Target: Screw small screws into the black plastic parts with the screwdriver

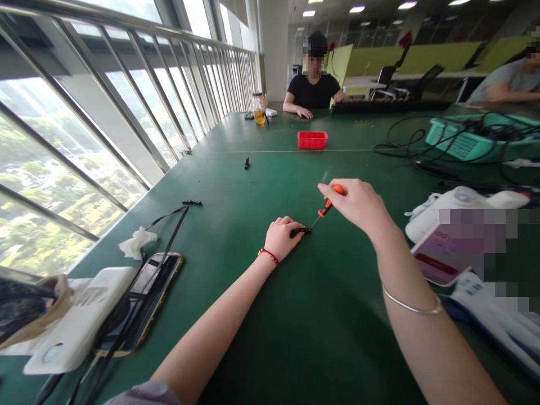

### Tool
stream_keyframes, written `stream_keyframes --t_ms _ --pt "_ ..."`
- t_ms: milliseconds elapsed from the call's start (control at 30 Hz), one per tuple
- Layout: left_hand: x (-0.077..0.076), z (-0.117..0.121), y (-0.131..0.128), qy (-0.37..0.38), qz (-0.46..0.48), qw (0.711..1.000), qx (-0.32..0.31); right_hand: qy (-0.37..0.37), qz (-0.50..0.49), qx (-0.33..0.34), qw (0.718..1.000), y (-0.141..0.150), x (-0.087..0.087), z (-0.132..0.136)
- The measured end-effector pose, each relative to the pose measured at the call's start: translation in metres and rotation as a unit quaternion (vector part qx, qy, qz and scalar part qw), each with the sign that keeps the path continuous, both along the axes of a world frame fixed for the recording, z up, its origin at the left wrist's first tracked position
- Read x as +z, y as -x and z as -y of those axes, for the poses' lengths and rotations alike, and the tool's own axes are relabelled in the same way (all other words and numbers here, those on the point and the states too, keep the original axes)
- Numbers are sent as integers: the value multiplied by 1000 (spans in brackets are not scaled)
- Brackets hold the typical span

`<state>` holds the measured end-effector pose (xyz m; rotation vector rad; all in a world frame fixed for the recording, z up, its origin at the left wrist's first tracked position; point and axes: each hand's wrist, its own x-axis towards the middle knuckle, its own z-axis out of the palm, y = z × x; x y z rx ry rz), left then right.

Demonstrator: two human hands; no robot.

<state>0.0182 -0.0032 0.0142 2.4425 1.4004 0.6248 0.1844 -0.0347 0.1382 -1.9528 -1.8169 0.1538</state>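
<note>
My right hand [358,202] grips the orange and black handle of a screwdriver [325,209], its thin shaft slanting down to the left. The screwdriver's tip meets the right end of a small black part [304,230] that lies on the green table. My left hand [283,237] is closed on the left end of that part and holds it against the tabletop. The fingers hide some of it, so its exact kind cannot be made out. Another small black piece [247,163] lies farther off on the table, ahead and to the left.
A red tray [313,140] stands ahead. At left lie a phone [147,298], a white power bank [84,320], a black strap and tissue. White bottles [447,214] and a teal basket [459,140] with cables are at right. A person in black [314,90] sits opposite.
</note>
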Motion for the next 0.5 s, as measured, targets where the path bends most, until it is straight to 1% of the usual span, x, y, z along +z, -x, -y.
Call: stream_keyframes --t_ms 133,167,200,233,267,333,367,400,433,467,500 --pt "-7 1 3 4 -3 1000 3 -8 16 -6 1000 -1 -1 0" --pt "-6 1 2 7 -4 1000 5 -12 24 -5 1000 -2 -2 0" --pt "-1 1 1 14 -5 1000 7 -13 33 -5 999 -3 -2 -1" --pt "7 2 -1 24 -4 1000 12 -12 40 -6 999 -3 -3 -1" --pt "20 3 -4 39 0 999 15 -11 46 -7 999 -4 -3 -1" --pt "56 9 -8 67 33 997 20 -7 52 -7 999 -5 -4 -2" --pt "76 16 -7 69 53 996 -7 -6 53 -6 999 -4 -3 -2" --pt "92 27 -1 76 71 993 -59 -6 53 -4 999 -4 -3 -2" --pt "104 42 11 104 81 980 -146 -7 52 -1 999 -4 -3 -2" --pt "109 61 29 138 79 957 -242 -9 50 1 999 -3 -2 -1" --pt "105 86 54 161 72 928 -327 -13 47 1 999 -3 -2 -1"
